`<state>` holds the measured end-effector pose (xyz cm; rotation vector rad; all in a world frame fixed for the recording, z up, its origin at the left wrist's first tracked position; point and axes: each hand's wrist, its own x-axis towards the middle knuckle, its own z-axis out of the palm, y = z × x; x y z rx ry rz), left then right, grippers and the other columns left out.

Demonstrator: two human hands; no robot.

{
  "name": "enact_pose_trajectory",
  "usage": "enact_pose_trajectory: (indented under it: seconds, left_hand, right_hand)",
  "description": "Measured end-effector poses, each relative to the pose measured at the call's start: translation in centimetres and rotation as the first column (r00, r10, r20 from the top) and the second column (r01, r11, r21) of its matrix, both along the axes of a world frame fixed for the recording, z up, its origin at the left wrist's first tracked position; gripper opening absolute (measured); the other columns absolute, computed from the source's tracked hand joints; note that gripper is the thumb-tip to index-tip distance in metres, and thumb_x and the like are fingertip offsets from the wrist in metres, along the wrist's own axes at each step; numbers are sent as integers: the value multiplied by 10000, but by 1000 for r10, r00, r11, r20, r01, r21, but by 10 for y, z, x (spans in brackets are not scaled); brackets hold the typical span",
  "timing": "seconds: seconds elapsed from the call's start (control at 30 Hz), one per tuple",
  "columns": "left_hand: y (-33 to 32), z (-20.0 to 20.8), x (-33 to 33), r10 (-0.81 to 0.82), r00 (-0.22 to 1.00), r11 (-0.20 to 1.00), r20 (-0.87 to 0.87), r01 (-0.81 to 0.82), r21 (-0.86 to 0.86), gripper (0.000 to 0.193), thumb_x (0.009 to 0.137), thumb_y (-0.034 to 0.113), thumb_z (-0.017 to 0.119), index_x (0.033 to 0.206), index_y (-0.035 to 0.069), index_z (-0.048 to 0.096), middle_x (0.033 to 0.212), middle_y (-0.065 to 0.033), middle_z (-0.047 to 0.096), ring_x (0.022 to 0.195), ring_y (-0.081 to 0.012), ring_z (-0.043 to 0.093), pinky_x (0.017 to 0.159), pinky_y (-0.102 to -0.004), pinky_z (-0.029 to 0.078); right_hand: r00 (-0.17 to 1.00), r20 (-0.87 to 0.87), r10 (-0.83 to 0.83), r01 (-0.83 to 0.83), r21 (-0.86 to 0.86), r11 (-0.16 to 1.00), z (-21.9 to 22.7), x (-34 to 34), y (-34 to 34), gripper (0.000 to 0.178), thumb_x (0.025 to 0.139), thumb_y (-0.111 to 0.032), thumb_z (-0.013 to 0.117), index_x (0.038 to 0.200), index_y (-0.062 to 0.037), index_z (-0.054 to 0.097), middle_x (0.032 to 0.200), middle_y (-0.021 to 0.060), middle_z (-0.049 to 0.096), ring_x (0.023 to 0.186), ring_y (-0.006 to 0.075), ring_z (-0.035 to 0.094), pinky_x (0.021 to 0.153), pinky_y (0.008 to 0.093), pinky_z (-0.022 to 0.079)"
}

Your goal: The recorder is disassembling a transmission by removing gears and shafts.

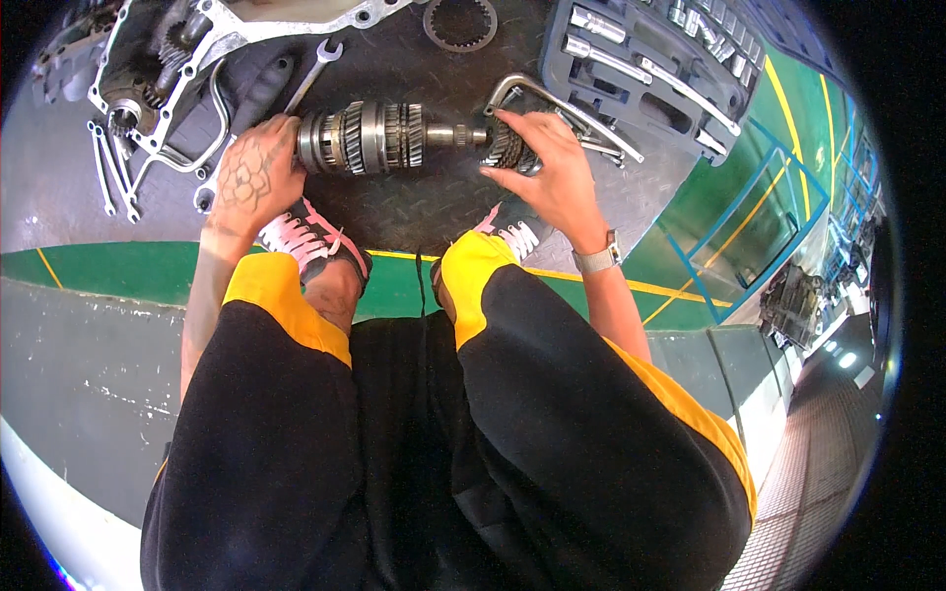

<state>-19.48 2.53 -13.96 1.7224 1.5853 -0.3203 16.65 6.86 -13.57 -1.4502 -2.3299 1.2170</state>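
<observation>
One gear shaft (372,138) runs crosswise; its slim end faces the right hand (560,169).

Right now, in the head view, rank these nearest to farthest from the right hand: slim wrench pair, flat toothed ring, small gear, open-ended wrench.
1. Small gear: between thumb and fingers of the right hand.
2. Flat toothed ring: top edge, slightly left.
3. Open-ended wrench: farther left.
4. Slim wrench pair: far left.

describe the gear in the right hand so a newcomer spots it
On the dark surface, find the geared shaft gripped at its left end by the left hand. Follow it rightward to the right hand. The gear in its grasp is chunky, unlike the flat toothed ring above.
</observation>
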Motion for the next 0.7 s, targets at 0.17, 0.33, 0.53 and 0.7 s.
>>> enact_pose_trajectory:
  seconds: [0.17, 0.33, 0.53, 0.7]
  left_hand:
    - [12, 30, 34, -79, 992, 888, 99, 25, 459, 595, 752, -23, 609, 1344, 30, 572, 1267, -162, 617, 1201, -379, 584, 1066, -467, 464]
    - [32, 24, 110, -348, 848, 871, 399, 135, 472, 722, 813, 230, 783, 1454, 42, 509, 1385, -149, 595, 1322, -327, 544, 1150, -448, 413]
    - [23, -18, 159, -504, 863, 737, -15, 440, 513, 463, 899, 153, 579, 1332, -12, 584, 908, -26, 646, 915, -187, 660, 860, -321, 524]
    - [26, -19, 167, -526, 850, 742, 4, 457, 491, 455, 895, 149, 587, 1320, -14, 584, 937, -47, 657, 939, -188, 665, 831, -315, 536]
  right_hand:
    - [1000, 8, -27, 26, 33, 999, -14, 9, -19, 639, 697, -189, 892, 1287, -64, 680, 1135, 139, 700, 1105, 322, 625, 1002, 422, 491]
    - [992, -114, -59, 63, 33, 997, -19, 5, -21, 624, 695, -129, 880, 1270, -25, 661, 1224, 151, 668, 1169, 346, 589, 1050, 436, 462]
    - [998, -58, -37, 37, -6, 999, -11, 11, -24, 816, 687, -165, 899, 1400, -27, 526, 1494, 186, 464, 1362, 408, 443, 1138, 458, 406]
    - [967, 146, -207, 188, 136, 973, -10, 49, -49, 679, 710, -25, 673, 1371, -8, 522, 1290, 212, 547, 1229, 406, 500, 1074, 499, 401]
